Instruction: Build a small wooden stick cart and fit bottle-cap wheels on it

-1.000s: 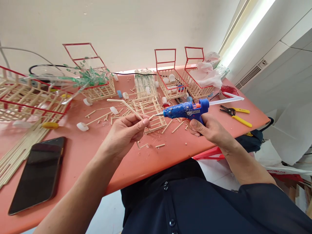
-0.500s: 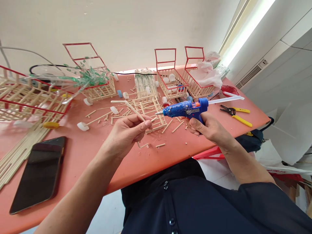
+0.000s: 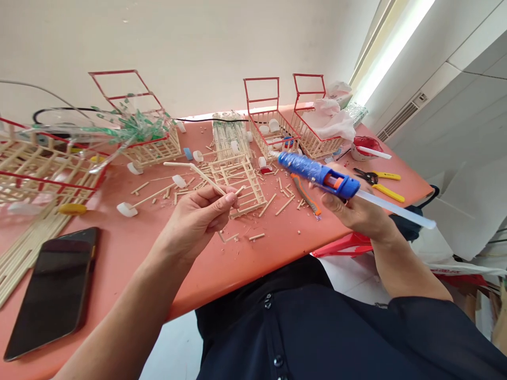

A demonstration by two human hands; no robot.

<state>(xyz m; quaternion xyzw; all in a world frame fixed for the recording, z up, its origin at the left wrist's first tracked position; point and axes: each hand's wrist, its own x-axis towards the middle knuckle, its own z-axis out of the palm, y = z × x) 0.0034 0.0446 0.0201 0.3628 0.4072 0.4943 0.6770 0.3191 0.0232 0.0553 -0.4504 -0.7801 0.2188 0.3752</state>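
Between thumb and fingers, my left hand (image 3: 206, 211) pinches a bent piece made of thin wooden sticks (image 3: 206, 177), whose far arm points left. My right hand (image 3: 352, 208) is wrapped round a blue hot glue gun (image 3: 307, 168); its nozzle aims up and left, and a long translucent glue stick (image 3: 400, 208) juts out at the back. Beyond my left hand lies a ladder-like wooden stick frame (image 3: 249, 192) among cut stick bits. An orange-and-grey utility knife (image 3: 307, 195) rests on the table below the glue gun.
Small stick carts with red handles, one a cart with white caps (image 3: 273, 134), line the wall. To the right lie yellow-handled wire strippers (image 3: 382, 182) and a red-stained cup (image 3: 364, 148). A black phone (image 3: 53, 287) and long sticks (image 3: 34, 237) occupy the left of the orange table (image 3: 134, 264).
My right hand has turned the glue gun and drawn its nozzle away from the stick piece, up and to the right. The utility knife shows now. My left hand keeps its pinch.
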